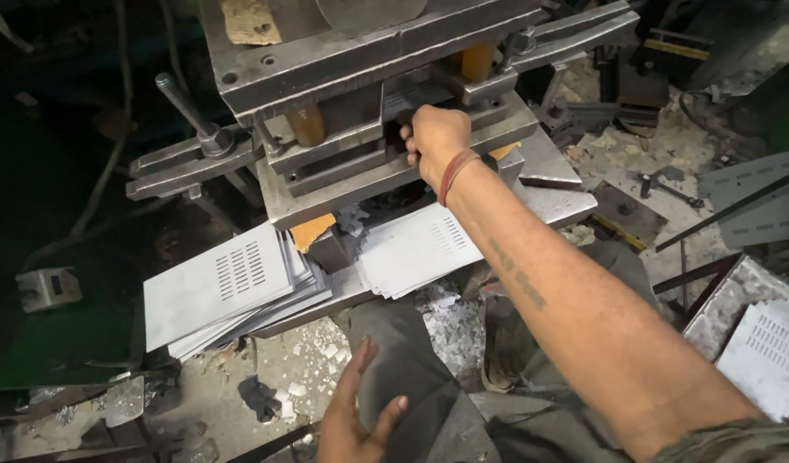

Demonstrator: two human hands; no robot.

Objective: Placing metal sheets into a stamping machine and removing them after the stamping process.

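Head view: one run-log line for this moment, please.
right hand reaching into press die | left hand open, resting on knee | slotted sheet stacks left and centre on press bed

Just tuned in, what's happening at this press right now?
A person's right hand reaches into the gap of a metal press die, apparently gripping a sheet there. The left hand rests open on their knee. Stacks of slotted metal sheets lie on the press bed's front edge, with scrap below.
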